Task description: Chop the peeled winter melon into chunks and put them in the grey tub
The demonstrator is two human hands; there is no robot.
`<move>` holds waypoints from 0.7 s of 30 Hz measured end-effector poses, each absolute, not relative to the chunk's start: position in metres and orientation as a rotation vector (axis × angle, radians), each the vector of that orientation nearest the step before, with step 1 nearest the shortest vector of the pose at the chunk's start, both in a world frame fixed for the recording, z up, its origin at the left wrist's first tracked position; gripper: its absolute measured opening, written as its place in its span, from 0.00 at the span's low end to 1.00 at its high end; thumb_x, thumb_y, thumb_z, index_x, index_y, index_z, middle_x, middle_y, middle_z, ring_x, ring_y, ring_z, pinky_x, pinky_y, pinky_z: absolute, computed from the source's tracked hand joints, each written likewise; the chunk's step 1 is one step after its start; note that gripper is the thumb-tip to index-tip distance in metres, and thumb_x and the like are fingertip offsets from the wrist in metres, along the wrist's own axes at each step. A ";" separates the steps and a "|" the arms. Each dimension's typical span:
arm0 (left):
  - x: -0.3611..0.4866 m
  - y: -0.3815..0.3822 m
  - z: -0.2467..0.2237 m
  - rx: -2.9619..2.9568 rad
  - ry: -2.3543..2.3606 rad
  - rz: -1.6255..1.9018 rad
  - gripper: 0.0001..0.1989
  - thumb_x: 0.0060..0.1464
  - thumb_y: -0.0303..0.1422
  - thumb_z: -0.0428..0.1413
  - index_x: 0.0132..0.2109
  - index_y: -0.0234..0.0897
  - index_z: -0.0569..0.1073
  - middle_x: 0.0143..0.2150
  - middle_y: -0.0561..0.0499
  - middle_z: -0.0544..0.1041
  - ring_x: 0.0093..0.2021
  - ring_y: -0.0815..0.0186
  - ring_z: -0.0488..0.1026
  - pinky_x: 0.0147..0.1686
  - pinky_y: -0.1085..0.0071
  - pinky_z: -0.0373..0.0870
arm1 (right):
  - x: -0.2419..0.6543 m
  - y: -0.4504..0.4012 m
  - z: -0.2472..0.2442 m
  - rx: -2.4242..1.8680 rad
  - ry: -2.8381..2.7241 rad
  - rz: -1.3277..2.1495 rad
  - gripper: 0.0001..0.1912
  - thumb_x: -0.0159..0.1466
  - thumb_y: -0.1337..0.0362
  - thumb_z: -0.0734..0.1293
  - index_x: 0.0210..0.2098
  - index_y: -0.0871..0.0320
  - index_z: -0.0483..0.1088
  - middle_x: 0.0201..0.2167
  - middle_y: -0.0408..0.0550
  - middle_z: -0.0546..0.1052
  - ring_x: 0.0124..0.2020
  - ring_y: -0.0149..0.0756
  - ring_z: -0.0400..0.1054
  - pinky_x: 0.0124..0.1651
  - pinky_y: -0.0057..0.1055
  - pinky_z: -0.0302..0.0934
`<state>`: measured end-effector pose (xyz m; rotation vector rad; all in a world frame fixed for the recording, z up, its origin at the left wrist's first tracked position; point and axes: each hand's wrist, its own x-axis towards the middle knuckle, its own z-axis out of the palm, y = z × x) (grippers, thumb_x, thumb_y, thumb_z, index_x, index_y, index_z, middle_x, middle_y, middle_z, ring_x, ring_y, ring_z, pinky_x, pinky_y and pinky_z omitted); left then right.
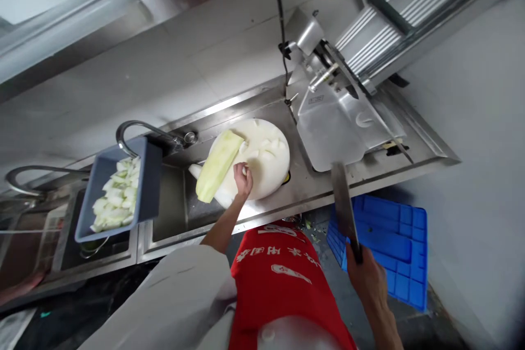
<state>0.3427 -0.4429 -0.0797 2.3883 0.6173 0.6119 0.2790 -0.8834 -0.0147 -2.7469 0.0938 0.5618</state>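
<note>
My right hand (367, 274) is wrapped round the dark handle of a cleaver (343, 202), out to the right past the counter's front edge, blade pointing away from me. My left hand (243, 179) is over the round white cutting board (273, 175), its fingers curled together; whatever they hold, if anything, is too small to make out. Just left of it a long, pale green peeled gourd piece (219, 164) lies slanted across the board's left side, overhanging its edge. Several small whitish pieces (268, 149) are scattered on the board beyond my left hand.
A grey-blue bin (150, 186) of cut pale pieces (118, 194) stands over the sink (170, 202), under a curved faucet (133, 124). A metal slicer (332, 131) occupies the counter's right end. On the floor is a blue plastic crate (389, 251). An overhead shelf (135, 16) crosses the upper left.
</note>
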 end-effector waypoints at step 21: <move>0.470 -0.297 -0.086 2.340 0.333 0.406 0.20 0.64 0.33 0.49 0.60 0.31 0.72 0.58 0.39 0.76 0.54 0.57 0.77 0.58 0.57 0.74 | 0.419 -0.656 -0.010 -2.798 -0.529 0.627 0.16 0.73 0.57 0.59 0.44 0.64 0.72 0.37 0.63 0.81 0.38 0.47 0.78 0.39 0.33 0.63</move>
